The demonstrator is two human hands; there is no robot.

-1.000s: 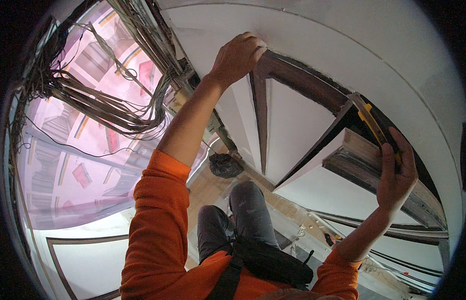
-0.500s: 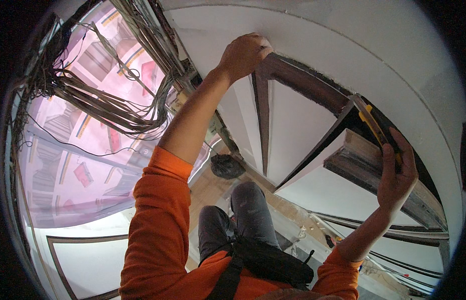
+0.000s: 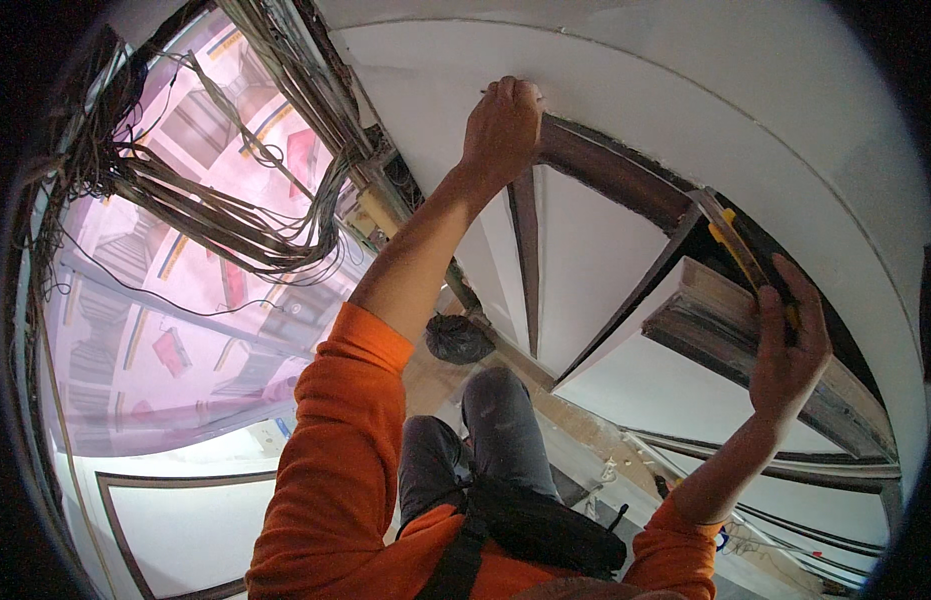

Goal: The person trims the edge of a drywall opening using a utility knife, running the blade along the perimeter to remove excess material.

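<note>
My left hand (image 3: 503,130) is raised against the white panel (image 3: 625,75), by the left end of a dark brown frame strip (image 3: 615,172). Its fingers are curled and pressed together; a small whitish bit shows at the fingertips, too hidden to name. On the right, my right hand (image 3: 793,345) holds a slim yellow utility knife (image 3: 727,235), its grey end pointing up and left toward the frame. The hand is beside the thick, rough edge of a white door-like panel (image 3: 725,300), which stands out from a dark opening (image 3: 700,255).
Loose cable bundles (image 3: 225,225) hang at the left, before pink-white printed plastic sheeting (image 3: 175,350). A black bag (image 3: 458,338) lies on the floor beyond my knees. I wear a black waist pouch (image 3: 535,530). Dark-framed white panels (image 3: 200,525) stand lower left.
My left hand has turned more upright and its forearm has swung right, now covering the frame's corner. My right hand and the knife have hardly moved.
</note>
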